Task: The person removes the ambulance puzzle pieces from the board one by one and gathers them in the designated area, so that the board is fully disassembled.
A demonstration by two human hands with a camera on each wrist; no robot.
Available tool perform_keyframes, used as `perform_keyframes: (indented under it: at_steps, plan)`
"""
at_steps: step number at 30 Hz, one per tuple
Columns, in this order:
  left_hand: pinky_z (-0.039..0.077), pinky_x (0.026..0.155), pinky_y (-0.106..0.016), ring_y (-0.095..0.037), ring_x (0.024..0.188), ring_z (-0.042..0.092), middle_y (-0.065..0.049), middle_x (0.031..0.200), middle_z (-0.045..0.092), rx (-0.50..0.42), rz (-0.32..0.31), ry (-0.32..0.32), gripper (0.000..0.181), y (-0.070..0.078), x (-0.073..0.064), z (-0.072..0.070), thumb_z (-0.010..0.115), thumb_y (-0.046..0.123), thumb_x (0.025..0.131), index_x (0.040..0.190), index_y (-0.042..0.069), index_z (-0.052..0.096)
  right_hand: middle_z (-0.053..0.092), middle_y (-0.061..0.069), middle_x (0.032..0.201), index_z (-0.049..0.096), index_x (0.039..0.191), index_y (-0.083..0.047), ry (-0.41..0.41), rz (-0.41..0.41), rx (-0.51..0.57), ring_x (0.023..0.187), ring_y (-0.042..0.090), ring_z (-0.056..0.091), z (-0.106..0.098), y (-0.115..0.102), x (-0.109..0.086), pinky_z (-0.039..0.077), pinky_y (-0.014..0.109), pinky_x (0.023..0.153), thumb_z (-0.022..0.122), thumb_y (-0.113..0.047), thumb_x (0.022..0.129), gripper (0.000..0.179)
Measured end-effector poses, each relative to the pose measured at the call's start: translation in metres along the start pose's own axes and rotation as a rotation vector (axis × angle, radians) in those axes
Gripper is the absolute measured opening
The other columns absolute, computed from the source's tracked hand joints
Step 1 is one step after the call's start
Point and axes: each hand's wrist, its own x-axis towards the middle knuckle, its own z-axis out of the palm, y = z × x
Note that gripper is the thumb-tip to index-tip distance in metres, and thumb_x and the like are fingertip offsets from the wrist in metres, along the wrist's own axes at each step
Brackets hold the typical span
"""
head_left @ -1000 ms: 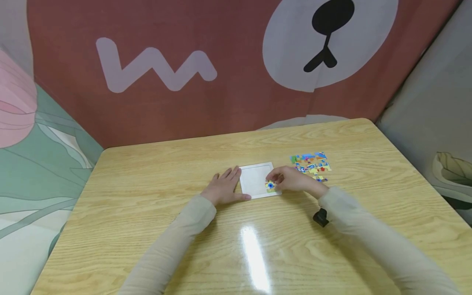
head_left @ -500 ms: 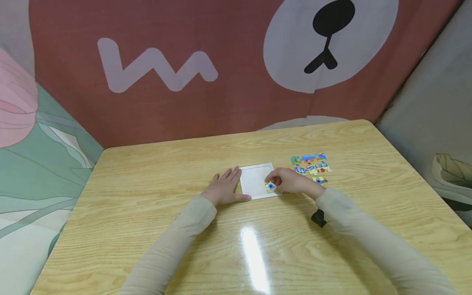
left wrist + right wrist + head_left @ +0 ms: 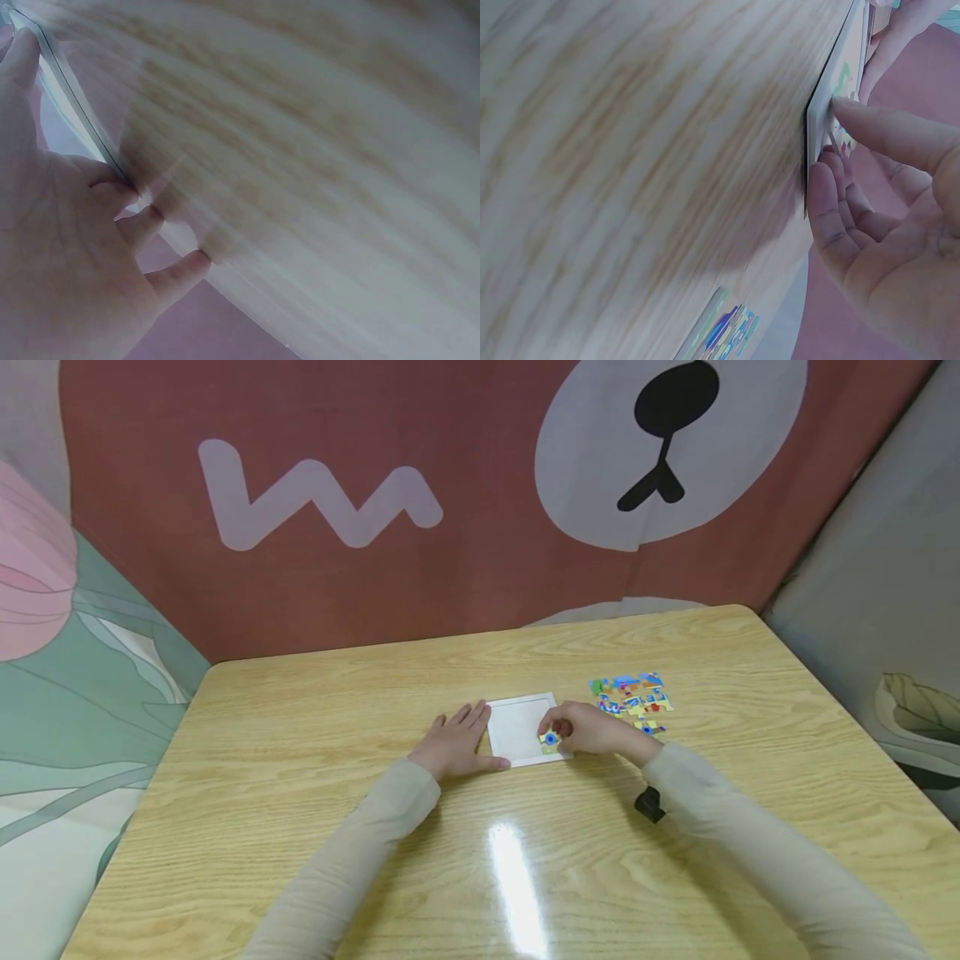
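Note:
A white puzzle tray (image 3: 516, 727) lies on the table between the two hands. My left hand (image 3: 450, 747) rests at its left side with fingers spread, the thumb by the near left corner. At the tray's near right corner, my right hand (image 3: 588, 728) pinches a puzzle piece (image 3: 550, 739) with a blue round shape on yellow. The right wrist view shows the thumb (image 3: 885, 131) and curled fingers around the piece's thin edge, close over the tray rim (image 3: 817, 120). Part of that corner is hidden behind the right hand.
Several colourful puzzle pieces (image 3: 633, 702) lie in rows on the wooden table (image 3: 360, 693), just beyond and right of the right hand. A black wrist device (image 3: 649, 805) hangs under the right sleeve. A reddish printed cloth (image 3: 480, 585) stands behind the table's far edge.
The right hand has shifted slightly left and settled over the tray's near right corner, its fingers closer around the piece. The left hand and the tray have stayed in place.

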Motion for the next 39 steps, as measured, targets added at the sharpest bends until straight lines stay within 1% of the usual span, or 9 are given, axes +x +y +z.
perform_keyframes:
  at_steps: [7,14,17,21,26,29,32,36,39]
  plan:
    - [0.014,0.121,-0.052,-0.024,0.151,0.009,-0.002,0.163,0.003,0.010,0.000,0.004,0.098,0.000,0.000,0.000,0.044,0.072,0.086,0.155,0.013,0.006,0.054,0.007,0.082,0.063,0.106,-0.004,0.027,-0.007,-0.002,0.072,0.014,0.045,0.001,0.003,0.000,0.039,0.025,0.066,0.058,0.012,0.079,0.032]
    - [0.014,0.121,-0.052,-0.024,0.151,0.010,-0.002,0.163,0.003,0.015,-0.007,0.003,0.099,0.001,0.000,0.001,0.044,0.073,0.085,0.155,0.013,0.006,0.060,0.010,0.085,0.062,0.102,-0.004,0.089,0.027,-0.009,0.079,0.016,0.053,-0.001,0.002,-0.004,0.045,0.025,0.070,0.061,0.008,0.083,0.022]
    - [0.014,0.121,-0.052,-0.024,0.151,0.010,-0.001,0.163,0.003,0.014,-0.008,0.003,0.099,0.001,0.000,0.000,0.044,0.073,0.086,0.155,0.013,0.006,0.060,0.009,0.084,0.063,0.101,-0.005,0.081,0.017,0.000,0.080,0.015,0.056,-0.003,0.002,-0.005,0.046,0.025,0.070,0.062,0.007,0.084,0.020]
    - [0.015,0.121,-0.052,-0.024,0.151,0.010,-0.002,0.163,0.003,0.010,-0.007,0.004,0.099,0.001,0.000,0.000,0.044,0.073,0.086,0.155,0.013,0.007,0.062,0.010,0.086,0.064,0.103,-0.006,0.070,0.003,0.016,0.079,0.016,0.057,-0.004,0.003,-0.006,0.045,0.025,0.068,0.059,0.006,0.087,0.020]
    - [0.014,0.121,-0.052,-0.024,0.151,0.010,-0.002,0.163,0.003,0.010,-0.005,0.009,0.099,0.001,0.000,0.000,0.044,0.073,0.085,0.155,0.013,0.007,0.066,0.012,0.092,0.066,0.106,-0.005,0.080,-0.012,0.039,0.085,0.017,0.059,-0.004,0.008,-0.004,0.047,0.024,0.068,0.056,0.004,0.090,0.021]
    - [0.014,0.121,-0.052,-0.024,0.151,0.009,-0.002,0.163,0.003,0.009,-0.004,0.010,0.099,0.000,0.000,0.000,0.044,0.073,0.085,0.155,0.014,0.007,0.066,0.013,0.093,0.066,0.109,-0.002,0.072,-0.025,0.087,0.087,0.017,0.059,-0.007,0.011,-0.003,0.048,0.024,0.072,0.058,0.004,0.089,0.022]
    - [0.014,0.121,-0.053,-0.024,0.151,0.009,-0.002,0.163,0.003,0.013,-0.005,0.008,0.099,0.000,0.000,0.000,0.044,0.073,0.085,0.155,0.013,0.006,0.066,0.015,0.091,0.065,0.113,0.001,0.066,-0.022,0.133,0.084,0.016,0.058,-0.012,0.012,-0.005,0.047,0.025,0.071,0.059,0.004,0.088,0.025]
    - [0.014,0.121,-0.053,-0.024,0.151,0.009,-0.002,0.163,0.002,0.009,-0.004,0.002,0.099,0.000,0.000,-0.001,0.044,0.073,0.086,0.155,0.013,0.006,0.066,0.014,0.094,0.063,0.118,0.001,0.069,0.026,0.153,0.082,0.015,0.060,-0.019,0.012,-0.008,0.049,0.027,0.069,0.061,0.000,0.089,0.029]
    - [0.013,0.121,-0.053,-0.024,0.151,0.008,-0.002,0.163,0.001,0.002,0.000,-0.002,0.099,0.000,-0.001,-0.001,0.044,0.072,0.086,0.155,0.013,0.005,0.066,0.014,0.099,0.061,0.121,0.000,0.073,0.066,0.154,0.088,0.017,0.062,-0.024,0.013,-0.013,0.051,0.028,0.073,0.059,-0.005,0.091,0.030]
